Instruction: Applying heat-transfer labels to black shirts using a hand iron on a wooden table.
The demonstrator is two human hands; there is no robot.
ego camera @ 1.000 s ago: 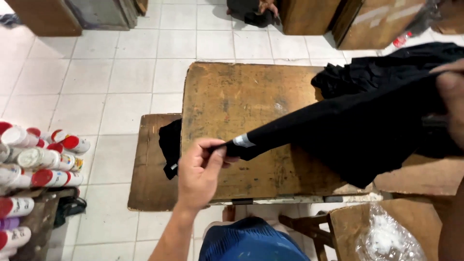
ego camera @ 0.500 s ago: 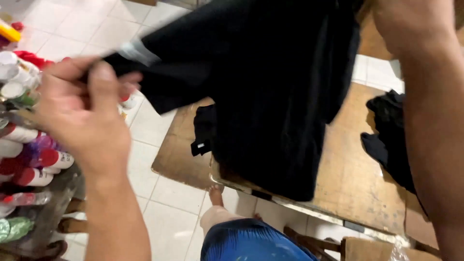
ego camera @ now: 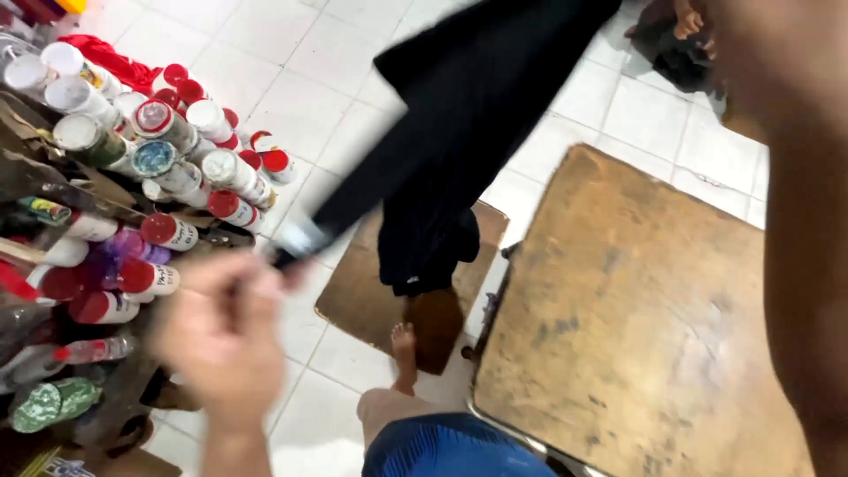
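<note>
- A black garment (ego camera: 468, 115) hung in the air above the white tiled floor (ego camera: 565, 132), stretched from lower left to upper right, its lower folds drooping over a low brown board (ego camera: 362, 300).
- One corner of the garment, with a pale grey patch, ended just at the fingertips of the left hand (ego camera: 225, 331).
- The left hand was blurred; its fingers looked curled together and pinched on that corner.
- The right forearm (ego camera: 804, 221) filled the right edge of the view; the right hand itself was out of frame, so its grip could not be told.
- A worn wooden tabletop (ego camera: 636, 327) lay below the forearm, near the hanging cloth.
- The person's bare foot (ego camera: 404, 353) stood on the floor by the low board, with blue shorts (ego camera: 442, 450) at the bottom edge.
- To the left, many bottles with red and white caps (ego camera: 168, 150) lay stacked on a cluttered rack.
- A red cloth (ego camera: 110, 57) lay behind the bottles.
</note>
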